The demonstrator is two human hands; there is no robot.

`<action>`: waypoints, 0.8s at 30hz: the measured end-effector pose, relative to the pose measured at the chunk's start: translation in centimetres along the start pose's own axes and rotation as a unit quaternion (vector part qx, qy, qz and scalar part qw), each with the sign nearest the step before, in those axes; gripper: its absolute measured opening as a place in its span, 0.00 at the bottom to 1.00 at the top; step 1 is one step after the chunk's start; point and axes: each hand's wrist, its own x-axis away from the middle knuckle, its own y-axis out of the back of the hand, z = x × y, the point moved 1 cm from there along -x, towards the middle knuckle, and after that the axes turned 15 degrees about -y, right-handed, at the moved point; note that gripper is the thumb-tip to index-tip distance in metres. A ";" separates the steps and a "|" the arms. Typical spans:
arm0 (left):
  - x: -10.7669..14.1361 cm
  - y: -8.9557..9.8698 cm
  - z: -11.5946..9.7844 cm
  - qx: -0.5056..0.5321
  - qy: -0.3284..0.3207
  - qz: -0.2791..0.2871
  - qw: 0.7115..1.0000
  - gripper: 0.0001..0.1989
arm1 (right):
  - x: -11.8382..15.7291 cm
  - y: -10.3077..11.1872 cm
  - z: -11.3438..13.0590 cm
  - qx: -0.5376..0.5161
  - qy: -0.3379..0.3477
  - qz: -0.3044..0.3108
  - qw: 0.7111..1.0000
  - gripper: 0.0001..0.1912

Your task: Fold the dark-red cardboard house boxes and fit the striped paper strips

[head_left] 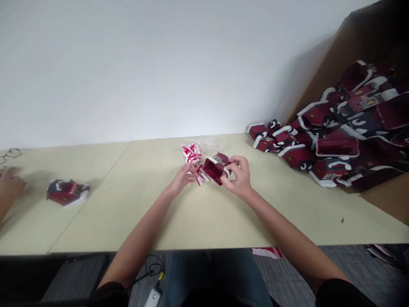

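Note:
My right hand (pixel 238 175) is closed on a small dark red house (pixel 214 170) with white trim, tilted so that its hollow inside shows. Just left of the house is my left hand (pixel 183 178), its fingers partly curled beside red and white striped pieces (pixel 201 175); whether it grips one is too small to tell. More striped pieces (pixel 191 152) fill a clear round dish behind the hands. A clear round lid or dish (pixel 212 144) lies to the right of that one.
A large cardboard box (pixel 322 64) on the right spills many red houses (pixel 337 147) onto the table (pixel 128 213). Another house (pixel 68 192) stands at the left, near another person's hand (pixel 12 184). Glasses (pixel 12 152) lie at the far left.

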 end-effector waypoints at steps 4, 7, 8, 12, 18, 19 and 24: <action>0.5 1.8 -0.2 0.119 0.054 0.027 0.991 0.37 | 0.0 -3.1 2.6 0.000 0.157 0.086 0.984 0.04; 0.3 3.3 -0.6 0.083 0.041 -0.036 0.995 0.29 | -0.5 -5.3 2.9 0.060 0.194 0.166 0.965 0.08; 0.1 3.8 -0.7 0.069 0.035 -0.073 0.994 0.27 | -0.7 -5.9 2.7 0.075 0.169 0.192 0.964 0.10; -0.6 6.6 -0.9 0.046 -0.006 -0.247 0.968 0.28 | -1.1 -6.9 0.8 0.061 -0.024 0.285 0.956 0.28; -0.8 9.7 -0.7 -0.034 -0.063 -0.372 0.925 0.32 | 1.0 -6.4 -1.6 0.097 -0.119 0.405 0.901 0.16; -0.7 9.8 -0.6 -0.039 -0.067 -0.373 0.924 0.32 | 1.2 -6.3 -1.6 0.109 -0.120 0.410 0.898 0.17; -0.4 9.2 -1.0 -0.048 -0.079 -0.353 0.931 0.29 | 1.1 -6.0 -0.4 0.184 -0.110 0.427 0.879 0.20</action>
